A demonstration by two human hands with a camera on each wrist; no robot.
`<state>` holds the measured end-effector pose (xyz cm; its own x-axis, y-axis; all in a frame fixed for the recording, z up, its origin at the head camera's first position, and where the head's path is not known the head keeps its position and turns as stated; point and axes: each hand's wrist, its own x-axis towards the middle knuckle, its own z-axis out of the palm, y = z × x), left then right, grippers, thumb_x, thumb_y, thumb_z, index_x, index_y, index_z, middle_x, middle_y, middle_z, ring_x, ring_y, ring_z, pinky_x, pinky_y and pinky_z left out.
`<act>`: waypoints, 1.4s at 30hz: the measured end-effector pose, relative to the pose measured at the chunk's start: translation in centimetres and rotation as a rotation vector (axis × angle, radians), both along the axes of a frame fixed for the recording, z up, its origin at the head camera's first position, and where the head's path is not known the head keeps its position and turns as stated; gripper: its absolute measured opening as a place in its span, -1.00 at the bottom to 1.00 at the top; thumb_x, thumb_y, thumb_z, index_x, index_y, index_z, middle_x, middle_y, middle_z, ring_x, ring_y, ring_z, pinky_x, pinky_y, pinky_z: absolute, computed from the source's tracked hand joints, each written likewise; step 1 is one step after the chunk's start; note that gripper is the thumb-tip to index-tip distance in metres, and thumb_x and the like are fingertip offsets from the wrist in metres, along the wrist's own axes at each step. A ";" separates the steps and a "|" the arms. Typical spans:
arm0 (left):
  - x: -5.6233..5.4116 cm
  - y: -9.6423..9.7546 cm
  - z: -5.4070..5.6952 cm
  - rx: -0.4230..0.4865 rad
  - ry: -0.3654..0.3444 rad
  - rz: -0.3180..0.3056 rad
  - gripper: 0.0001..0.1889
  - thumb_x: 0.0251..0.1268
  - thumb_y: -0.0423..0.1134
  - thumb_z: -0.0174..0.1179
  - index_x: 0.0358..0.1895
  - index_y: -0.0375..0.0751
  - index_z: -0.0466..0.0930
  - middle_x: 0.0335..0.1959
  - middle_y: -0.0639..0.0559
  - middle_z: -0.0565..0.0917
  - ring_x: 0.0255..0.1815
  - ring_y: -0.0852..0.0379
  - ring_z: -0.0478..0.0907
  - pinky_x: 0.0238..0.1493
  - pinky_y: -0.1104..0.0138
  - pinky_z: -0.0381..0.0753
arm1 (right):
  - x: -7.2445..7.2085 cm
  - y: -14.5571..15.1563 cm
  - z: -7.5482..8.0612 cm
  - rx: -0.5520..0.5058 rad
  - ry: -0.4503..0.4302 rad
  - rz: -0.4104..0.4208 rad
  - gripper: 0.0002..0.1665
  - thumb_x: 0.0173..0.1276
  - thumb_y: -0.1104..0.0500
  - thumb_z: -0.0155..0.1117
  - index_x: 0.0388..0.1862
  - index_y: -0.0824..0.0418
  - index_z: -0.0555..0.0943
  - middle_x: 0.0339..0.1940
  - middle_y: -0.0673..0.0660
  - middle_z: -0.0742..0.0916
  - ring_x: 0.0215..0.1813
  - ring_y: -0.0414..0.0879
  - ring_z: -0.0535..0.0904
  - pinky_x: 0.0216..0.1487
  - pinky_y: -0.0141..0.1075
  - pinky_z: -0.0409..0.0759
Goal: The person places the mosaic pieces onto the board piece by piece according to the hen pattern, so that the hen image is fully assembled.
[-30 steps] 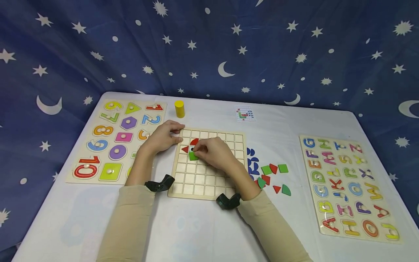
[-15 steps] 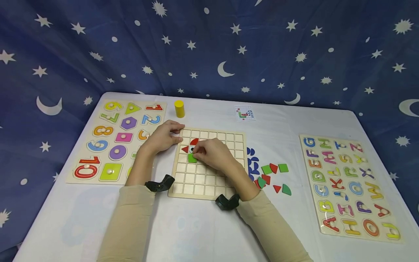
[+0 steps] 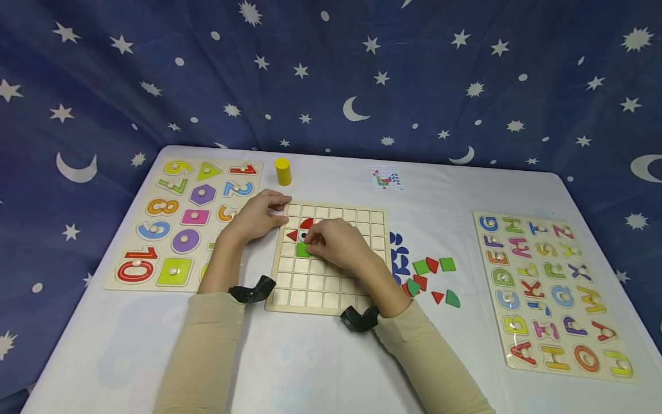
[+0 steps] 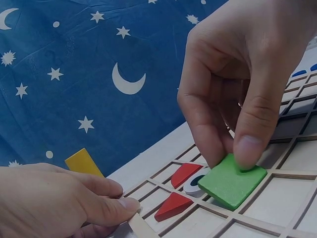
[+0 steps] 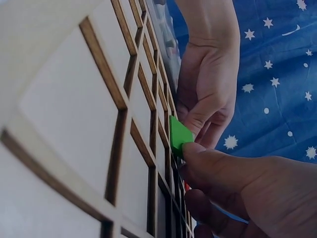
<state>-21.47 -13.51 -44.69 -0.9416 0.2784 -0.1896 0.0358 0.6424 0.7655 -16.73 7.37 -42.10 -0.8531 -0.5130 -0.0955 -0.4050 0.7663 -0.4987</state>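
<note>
Head view: even, diffuse brightness over the grid board [image 3: 315, 283]; left wrist view: shadow darkening some board cells; right wrist view: haze and blur along the board's nearest edge.

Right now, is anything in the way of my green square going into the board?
Nothing loose that I can see. The green square tile, pinched in the right hand, is over the wooden grid board. The white eye tile is close beside it, and the raised dividers might catch its edge.
</note>
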 end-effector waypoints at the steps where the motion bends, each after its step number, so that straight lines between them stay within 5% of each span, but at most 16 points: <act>1: 0.0 0.0 0.0 0.000 0.000 0.000 -0.49 0.26 -0.31 0.21 0.31 -0.12 0.43 0.19 -0.04 0.41 0.13 0.01 0.36 0.30 0.11 0.32 | 0.0 0.0 0.0 0.005 -0.003 0.000 -0.88 0.21 0.07 0.38 -0.28 0.03 0.71 -0.47 -0.14 0.66 -0.40 -0.27 0.52 -0.34 -0.41 0.47; 12: 0.0 0.0 -0.1 0.003 0.015 0.011 -0.49 0.24 -0.32 0.23 0.29 -0.13 0.45 0.17 -0.05 0.42 0.11 0.01 0.37 0.27 0.11 0.33 | 0.0 0.1 0.1 0.090 -0.013 -0.002 -0.73 0.12 -0.02 0.46 -0.19 -0.02 0.72 -0.38 -0.18 0.68 -0.32 -0.29 0.51 -0.32 -0.37 0.49; 42: 0.0 0.0 0.0 0.038 -0.004 0.008 -0.50 0.25 -0.36 0.21 0.29 -0.18 0.44 0.18 -0.05 0.41 0.13 0.01 0.37 0.30 0.13 0.32 | 0.1 0.3 0.0 0.116 0.041 -0.003 -0.80 0.08 -0.10 0.46 -0.30 -0.12 0.75 -0.37 -0.22 0.69 -0.36 -0.30 0.50 -0.36 -0.32 0.47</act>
<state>-21.47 -13.49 -44.67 -0.9431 0.2777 -0.1830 0.0275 0.6134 0.7893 -16.67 7.70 -42.15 -0.8588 -0.4980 -0.1197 -0.4208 0.8193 -0.3895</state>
